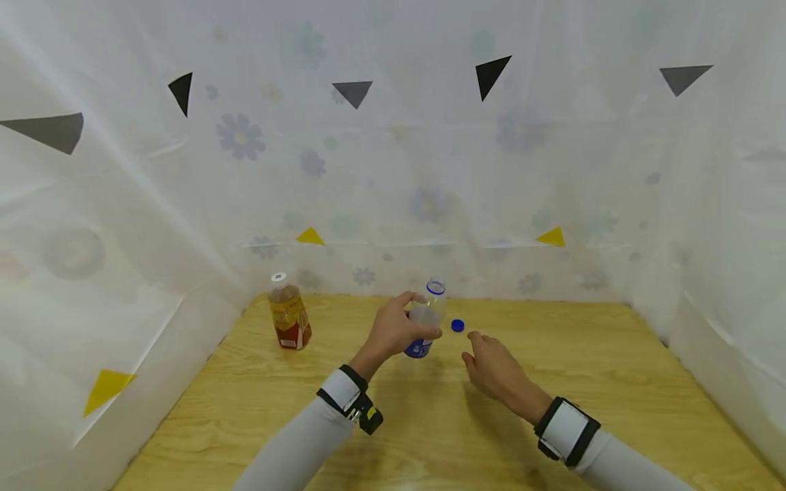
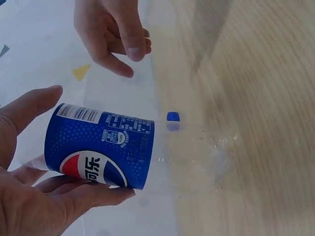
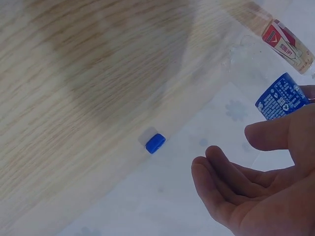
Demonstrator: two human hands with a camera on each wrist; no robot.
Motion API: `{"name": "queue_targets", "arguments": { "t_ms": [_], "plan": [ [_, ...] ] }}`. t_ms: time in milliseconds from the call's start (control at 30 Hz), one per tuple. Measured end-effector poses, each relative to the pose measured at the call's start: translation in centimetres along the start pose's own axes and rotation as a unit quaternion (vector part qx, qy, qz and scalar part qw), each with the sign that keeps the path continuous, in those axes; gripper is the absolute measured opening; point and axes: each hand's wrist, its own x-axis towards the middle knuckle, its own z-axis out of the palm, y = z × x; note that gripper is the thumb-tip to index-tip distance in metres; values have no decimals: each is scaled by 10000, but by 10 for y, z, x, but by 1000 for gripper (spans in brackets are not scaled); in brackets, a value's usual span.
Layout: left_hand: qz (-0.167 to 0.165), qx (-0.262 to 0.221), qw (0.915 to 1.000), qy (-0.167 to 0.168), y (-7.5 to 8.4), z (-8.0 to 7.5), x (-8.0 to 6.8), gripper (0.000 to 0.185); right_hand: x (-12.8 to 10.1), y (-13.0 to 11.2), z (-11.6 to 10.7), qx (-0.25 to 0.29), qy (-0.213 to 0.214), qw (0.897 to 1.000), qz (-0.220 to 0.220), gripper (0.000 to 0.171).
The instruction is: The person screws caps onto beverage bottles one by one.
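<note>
My left hand (image 1: 393,331) grips a clear plastic Pepsi bottle (image 2: 101,145) around its blue label, thumb on one side and fingers on the other. The bottle's neck (image 1: 436,288) has no cap on it, only a blue ring below the mouth. A blue bottle cap (image 1: 457,326) lies on the table just right of the bottle. Close to this cap, my right hand (image 1: 500,372) hovers with loosely bent fingers and holds nothing. In the right wrist view the cap (image 3: 155,143) sits apart from the fingertips (image 3: 199,169).
A juice bottle (image 1: 290,317) with a white cap and a yellow and red label stands at the left on the wooden table (image 1: 276,423). Whitish sheeting (image 1: 393,170) with flower prints and taped triangles hangs behind the table and along both sides.
</note>
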Motion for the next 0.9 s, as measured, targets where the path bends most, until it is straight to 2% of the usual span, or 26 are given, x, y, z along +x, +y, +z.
{"name": "queue_targets", "arguments": {
  "t_ms": [133,300,400,533,733,900],
  "plan": [
    [87,-12,9999,61,-6,0,0,65,5,2,5,25,164,9998,-73,37],
    [170,-48,9998,24,-8,2,1,63,23,8,6,-13,675,9975,-212,29],
    [187,-103,9998,7,-7,4,0,61,39,9,0,0,1052,9938,-366,26],
    [197,-104,9997,-31,-8,8,-3,59,65,6,-13,19,1373,9898,-391,30],
    [201,-26,9998,-47,-9,9,-4,58,103,2,-27,256,1401,9897,-130,44],
    [250,-40,9997,16,-10,7,-3,57,121,7,-18,208,1157,9928,240,52]
  ]
}}
